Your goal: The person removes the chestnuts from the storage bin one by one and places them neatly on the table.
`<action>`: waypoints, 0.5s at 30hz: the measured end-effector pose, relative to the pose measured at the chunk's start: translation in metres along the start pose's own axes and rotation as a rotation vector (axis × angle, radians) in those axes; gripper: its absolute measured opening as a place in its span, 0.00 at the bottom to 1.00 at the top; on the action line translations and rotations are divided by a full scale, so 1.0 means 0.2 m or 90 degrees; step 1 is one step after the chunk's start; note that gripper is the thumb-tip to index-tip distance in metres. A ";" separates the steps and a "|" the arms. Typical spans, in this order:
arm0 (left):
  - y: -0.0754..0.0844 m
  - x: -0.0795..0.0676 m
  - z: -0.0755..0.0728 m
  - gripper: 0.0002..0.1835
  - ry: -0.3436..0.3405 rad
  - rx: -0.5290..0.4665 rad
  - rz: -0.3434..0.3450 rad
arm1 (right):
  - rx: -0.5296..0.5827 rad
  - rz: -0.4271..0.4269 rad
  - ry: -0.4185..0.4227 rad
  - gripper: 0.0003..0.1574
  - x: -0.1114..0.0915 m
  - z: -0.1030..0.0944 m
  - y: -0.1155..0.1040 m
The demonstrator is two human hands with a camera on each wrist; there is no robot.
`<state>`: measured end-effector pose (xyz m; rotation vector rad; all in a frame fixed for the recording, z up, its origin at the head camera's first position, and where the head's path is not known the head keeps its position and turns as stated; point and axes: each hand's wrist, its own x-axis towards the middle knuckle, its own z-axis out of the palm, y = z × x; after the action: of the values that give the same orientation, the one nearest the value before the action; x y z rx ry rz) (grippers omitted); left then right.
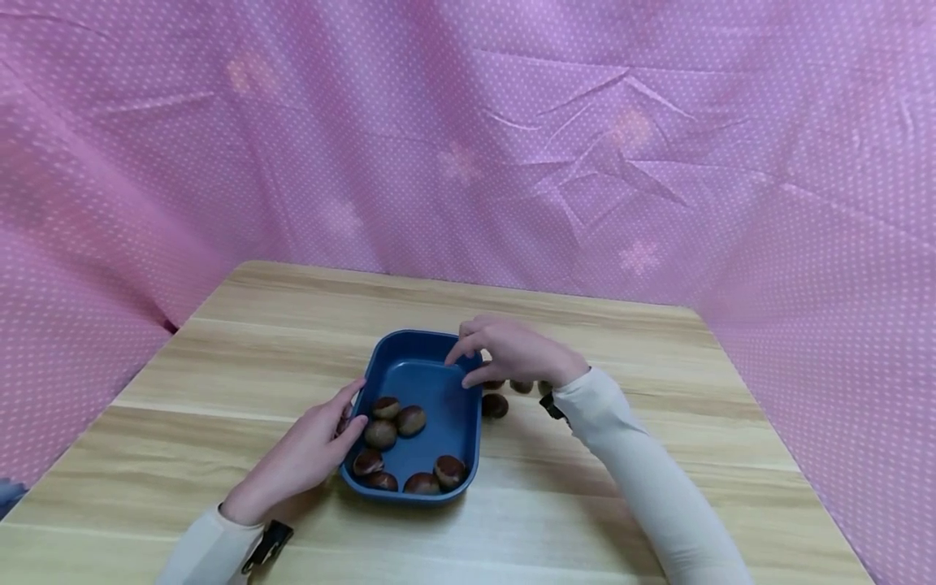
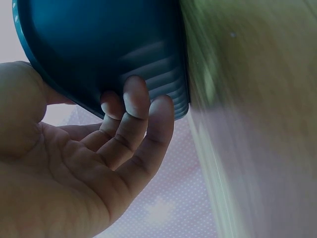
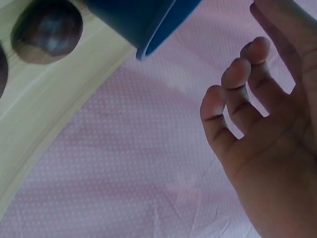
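A blue rectangular tray point(image 1: 439, 422) with rounded corners sits on the table, several brown chestnuts point(image 1: 411, 420) lying at its near and left parts. My left hand point(image 1: 310, 455) holds the tray's left side, thumb over the rim and fingers against the outer wall; the left wrist view shows the bent fingers point(image 2: 136, 99) at that wall. Above the tray's far right rim hovers my right hand point(image 1: 512, 349), thumb and fingers apart, nothing between them. In the right wrist view its fingers point(image 3: 237, 74) are loosely bent, away from the tray.
Just right of the tray, several more chestnuts point(image 1: 495, 405) lie on the wooden table point(image 1: 292, 325), some partly hidden by the right hand and wrist. A pink dotted cloth point(image 1: 468, 162) hangs behind and at both sides of the table.
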<state>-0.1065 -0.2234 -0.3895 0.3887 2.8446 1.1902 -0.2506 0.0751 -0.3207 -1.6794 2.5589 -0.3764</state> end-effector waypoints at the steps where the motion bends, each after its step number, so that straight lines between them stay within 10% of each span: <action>1: 0.00 0.00 0.00 0.31 -0.001 0.000 -0.001 | -0.002 -0.004 -0.011 0.23 0.02 0.01 0.00; 15: 0.04 0.03 -0.01 0.31 -0.008 -0.004 -0.026 | 0.060 0.003 -0.142 0.29 0.16 0.13 -0.03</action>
<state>-0.1099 -0.2178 -0.3830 0.3352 2.8224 1.1853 -0.2540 0.0392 -0.3414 -1.5836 2.3472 -0.2865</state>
